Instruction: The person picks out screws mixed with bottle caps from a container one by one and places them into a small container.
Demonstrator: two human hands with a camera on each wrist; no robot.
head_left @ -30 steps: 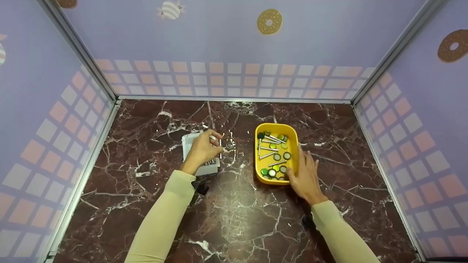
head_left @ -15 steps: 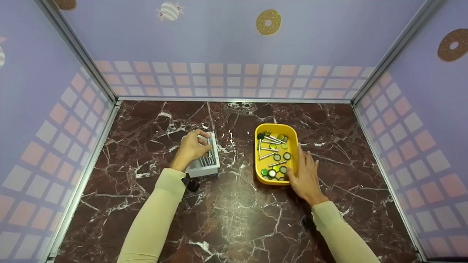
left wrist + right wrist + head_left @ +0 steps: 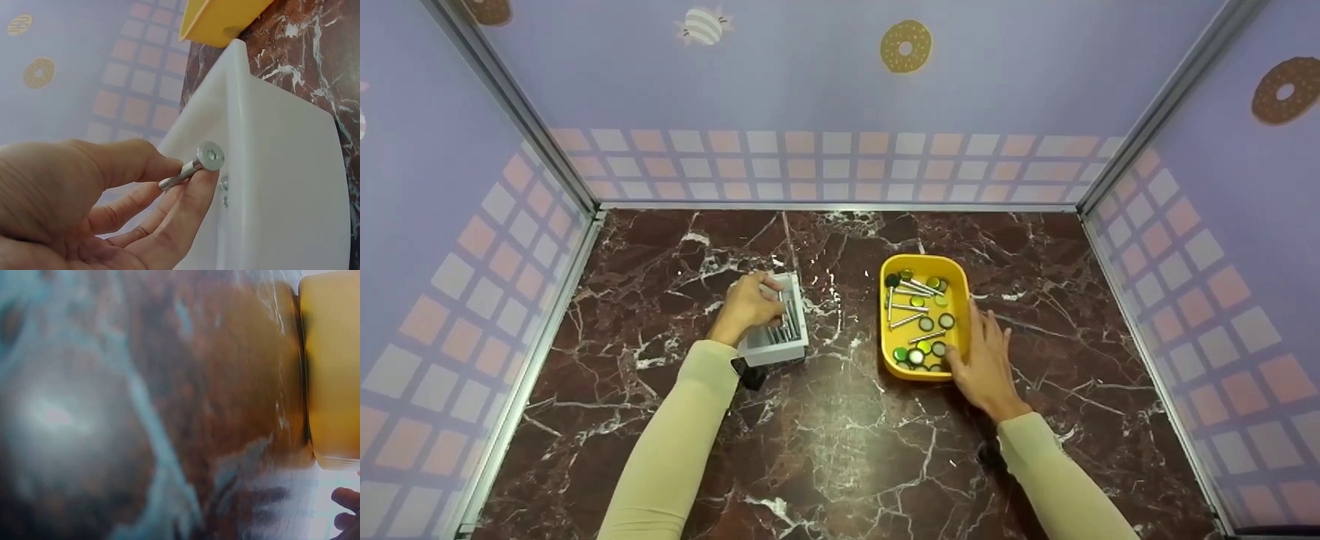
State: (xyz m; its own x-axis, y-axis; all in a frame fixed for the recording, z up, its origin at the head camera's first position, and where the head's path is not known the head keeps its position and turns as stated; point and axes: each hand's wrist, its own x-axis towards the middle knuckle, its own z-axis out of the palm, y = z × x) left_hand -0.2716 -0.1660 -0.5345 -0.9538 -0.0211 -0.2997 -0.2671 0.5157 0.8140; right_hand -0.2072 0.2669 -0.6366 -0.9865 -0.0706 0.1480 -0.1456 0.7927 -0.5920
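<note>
My left hand [image 3: 750, 301] is over the white box [image 3: 801, 319], its fingertips inside the walls. In the left wrist view, the thumb and fingers pinch a silver bolt [image 3: 210, 156], its flat head with a hex socket facing the camera. More bolts [image 3: 786, 330] lie side by side in the box, partly hidden by the hand. My right hand [image 3: 982, 364] holds the right wall of the yellow bin [image 3: 963, 281], thumb over the rim and fingers along the outside. In the right wrist view, only a few fingertips [image 3: 346, 498] show beside the bin.
Inside the yellow bin lie several loose bolts [image 3: 911, 321] and round caps [image 3: 946, 321], some green or yellow. Both containers stand on a dark red marbled table [image 3: 840, 420]. Patterned panels [image 3: 780, 82] enclose the back and both sides.
My left hand has shifted a little left and lower over the white box, uncovering its right side and the bolts. The right hand stays at the yellow bin.
</note>
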